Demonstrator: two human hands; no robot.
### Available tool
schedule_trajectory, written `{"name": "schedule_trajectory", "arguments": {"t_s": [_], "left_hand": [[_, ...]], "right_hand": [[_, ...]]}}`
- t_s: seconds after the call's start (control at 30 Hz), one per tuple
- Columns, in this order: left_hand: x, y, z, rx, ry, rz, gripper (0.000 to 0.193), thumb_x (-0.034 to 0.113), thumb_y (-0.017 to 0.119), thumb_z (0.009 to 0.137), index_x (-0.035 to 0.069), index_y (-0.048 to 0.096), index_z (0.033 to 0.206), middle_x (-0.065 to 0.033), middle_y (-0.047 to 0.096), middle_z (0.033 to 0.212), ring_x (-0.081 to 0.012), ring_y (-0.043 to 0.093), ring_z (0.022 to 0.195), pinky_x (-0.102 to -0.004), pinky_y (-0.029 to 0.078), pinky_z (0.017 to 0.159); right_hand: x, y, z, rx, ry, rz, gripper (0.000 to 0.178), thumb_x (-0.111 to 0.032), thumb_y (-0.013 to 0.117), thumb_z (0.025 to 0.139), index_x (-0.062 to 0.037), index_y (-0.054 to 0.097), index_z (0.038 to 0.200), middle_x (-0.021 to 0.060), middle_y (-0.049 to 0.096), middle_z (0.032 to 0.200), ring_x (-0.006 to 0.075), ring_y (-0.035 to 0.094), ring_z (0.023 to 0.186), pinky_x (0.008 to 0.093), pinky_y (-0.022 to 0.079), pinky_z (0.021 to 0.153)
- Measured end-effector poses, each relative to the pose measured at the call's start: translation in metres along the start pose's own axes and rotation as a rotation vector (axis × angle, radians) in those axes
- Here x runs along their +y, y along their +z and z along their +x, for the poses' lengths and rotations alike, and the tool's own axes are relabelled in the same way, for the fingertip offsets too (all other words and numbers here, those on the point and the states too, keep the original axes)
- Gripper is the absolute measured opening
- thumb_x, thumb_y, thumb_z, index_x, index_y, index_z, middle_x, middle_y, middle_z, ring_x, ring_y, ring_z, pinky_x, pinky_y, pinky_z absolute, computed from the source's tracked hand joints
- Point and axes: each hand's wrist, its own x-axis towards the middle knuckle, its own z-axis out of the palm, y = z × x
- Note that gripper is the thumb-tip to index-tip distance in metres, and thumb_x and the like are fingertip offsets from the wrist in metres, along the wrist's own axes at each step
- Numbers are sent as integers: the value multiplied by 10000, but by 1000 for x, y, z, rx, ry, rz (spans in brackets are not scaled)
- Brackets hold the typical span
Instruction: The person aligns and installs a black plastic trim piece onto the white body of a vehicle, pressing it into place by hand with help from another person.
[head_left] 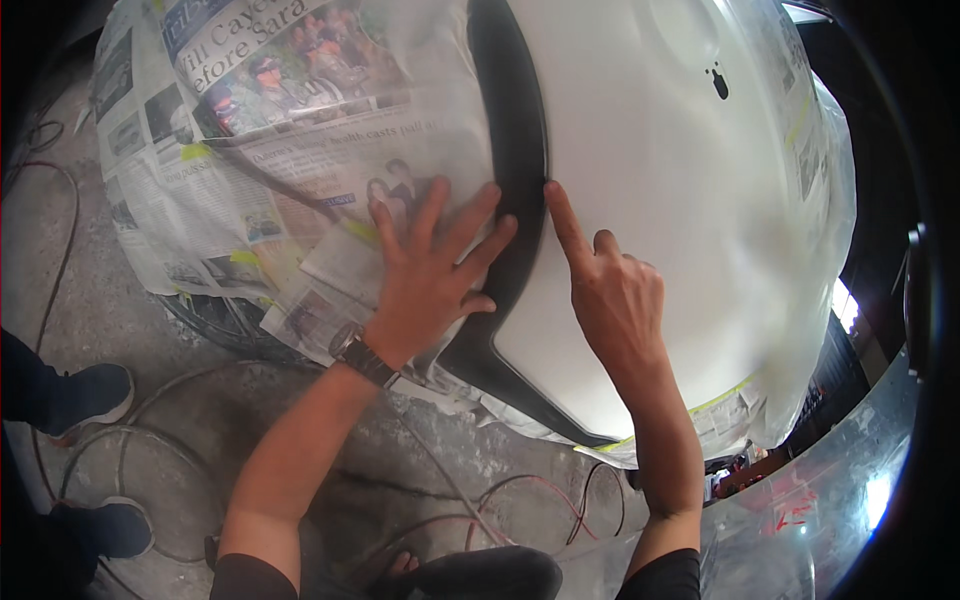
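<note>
Newspaper covered the left half of a rounded car body, its sheets taped down with strips of yellow-green masking tape, and a curved black trim strip ran between that paper and the bare white panel on the right. The left hand lay flat and fully spread across the paper's edge, fingers fanned, the fingertips touching the black strip and gripping nothing; a dark wristwatch sat at its wrist. The right hand was mostly curled, only the index finger stretched out, its tip pressed on the seam where the strip met the white panel, and it held nothing. More paper and tape wrapped the panel's lower and far right edges. A small dark keyhole-like mark showed near the top of the white panel, well apart from both hands. Below the car, thin cables looped over the grey concrete floor, and another person's dark shoes stood at the left edge, clear of the work.
</note>
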Motion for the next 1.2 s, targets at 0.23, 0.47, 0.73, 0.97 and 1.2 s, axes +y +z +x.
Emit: {"name": "schedule_trajectory", "arguments": {"t_s": [0.23, 0.47, 0.73, 0.97, 1.2], "left_hand": [[-1, 1, 0, 9, 18, 35, 971, 522, 814, 576, 307, 516, 1475, 25, 305, 1652, -382, 210, 1518, -775, -14, 1129], [-3, 3, 0, 8, 26, 67, 930, 586, 767, 650, 308, 498, 1495, 8, 313, 1652, -391, 197, 1523, -743, -57, 1137], [-3, 2, 0, -38, 14, 63, 965, 599, 775, 635, 309, 483, 1507, 5, 303, 1658, -391, 170, 1533, -727, -80, 1142], [-2, 4, 0, -5, 26, 96, 980, 619, 763, 620, 313, 480, 1508, 6, 308, 1655, -383, 161, 1535, -739, -60, 1141], [-1, 1, 2, -2, 29, 93, 1011, 581, 809, 584, 315, 484, 1503, 11, 316, 1650, -376, 168, 1530, -745, -49, 1143]], "right_hand": [[-5, 12, -20, 7, -27, -70, 751, -62, 621, 835, -208, 437, 1549, 16, 533, 628, 147, 558, 413, 314, 465, 408], [-23, 35, -54, -28, -12, -54, 711, -88, 606, 836, -194, 470, 1526, 0, 514, 613, 134, 537, 408, 304, 454, 400], [-55, 62, -100, -147, -38, -63, 783, -131, 629, 787, -105, 431, 1543, -10, 460, 618, 121, 522, 428, 301, 479, 410], [-72, 73, -124, -257, -50, 34, 797, -123, 632, 788, -76, 406, 1551, 2, 478, 631, 125, 529, 437, 298, 487, 423], [-76, 67, -120, -228, 2, 132, 735, -147, 601, 825, -42, 420, 1530, 17, 513, 634, 158, 562, 444, 330, 483, 424]]}}
